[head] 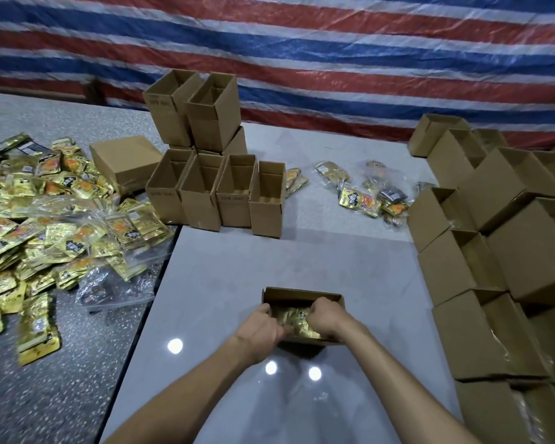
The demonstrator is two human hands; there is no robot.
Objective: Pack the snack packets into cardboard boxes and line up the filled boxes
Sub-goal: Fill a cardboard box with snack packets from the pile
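Head view says you're maybe halfway. A big loose packet pile (45, 219) covers the left tabletop, and empty boxes (215, 193) wait at the far middle. Your left hand (263, 325) and right hand (327, 315) are both curled down onto the shiny, crinkly gold packets (297, 318) inside the open box (302, 296) near the front edge. The stacked boxes (494, 251) along the right edge look filled.

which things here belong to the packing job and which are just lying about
Job: near box, boxed packets, left hand, right hand, packet heap, empty boxes, filled boxes.
Lying about: striped tarp, clear plastic bag.
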